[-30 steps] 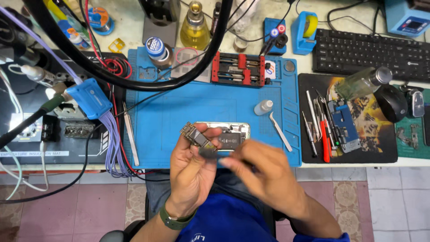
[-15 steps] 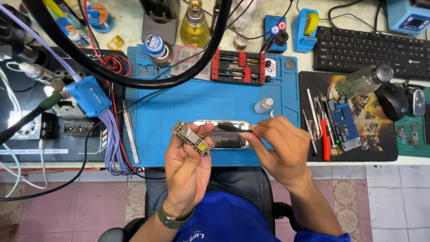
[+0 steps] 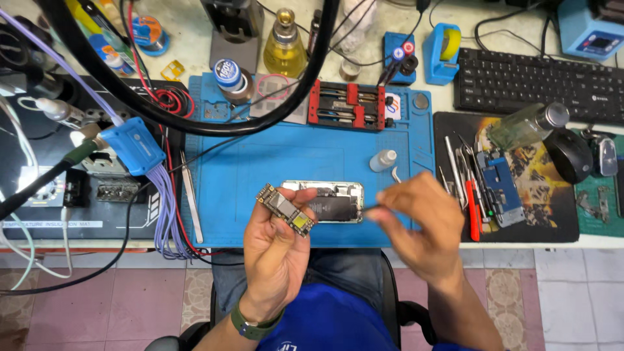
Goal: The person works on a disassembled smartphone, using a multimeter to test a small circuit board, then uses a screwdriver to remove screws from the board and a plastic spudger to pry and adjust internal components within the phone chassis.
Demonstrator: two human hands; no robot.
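My left hand holds a narrow phone circuit board between fingers and thumb, raised over the front edge of the blue work mat. Just behind it lies an opened phone body with a dark battery inside. My right hand is blurred to the right of the phone and pinches a thin dark tool, likely tweezers, whose tip points toward the phone.
A small white dropper bottle stands on the mat. A red screwdriver rack sits at the back. Tweezers and other tools lie on the right pad beside a clear bottle, mouse and keyboard. Cables lie left.
My right hand drew away from the board to the right with the thin tool. My left hand lifted the board slightly and turned it.
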